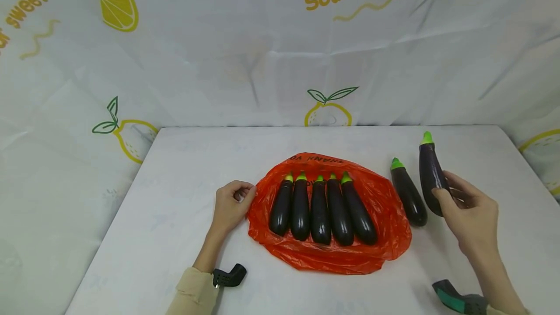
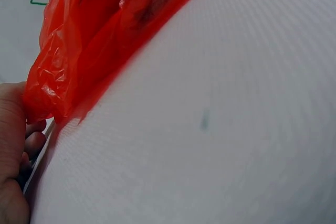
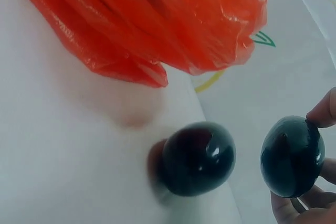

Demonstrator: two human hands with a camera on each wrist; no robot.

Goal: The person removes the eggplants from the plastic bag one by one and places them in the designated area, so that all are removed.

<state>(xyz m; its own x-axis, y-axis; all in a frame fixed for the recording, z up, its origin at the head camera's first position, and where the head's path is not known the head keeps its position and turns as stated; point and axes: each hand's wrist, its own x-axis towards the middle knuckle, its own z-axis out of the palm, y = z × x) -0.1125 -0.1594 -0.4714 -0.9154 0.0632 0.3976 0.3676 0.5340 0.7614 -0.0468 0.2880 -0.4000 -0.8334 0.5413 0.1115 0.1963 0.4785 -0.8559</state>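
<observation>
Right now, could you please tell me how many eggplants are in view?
7: five eggplants lie side by side on the red bag, one on the table right of it, one in the right hand's grip. The bag's folds could hide more.

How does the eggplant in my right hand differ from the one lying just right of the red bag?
The held eggplant is gripped by your right hand; the lying eggplant rests on the table, untouched. The held eggplant is farther from the red bag; the lying eggplant is right beside it. Both are dark and glossy with green tops.
</observation>
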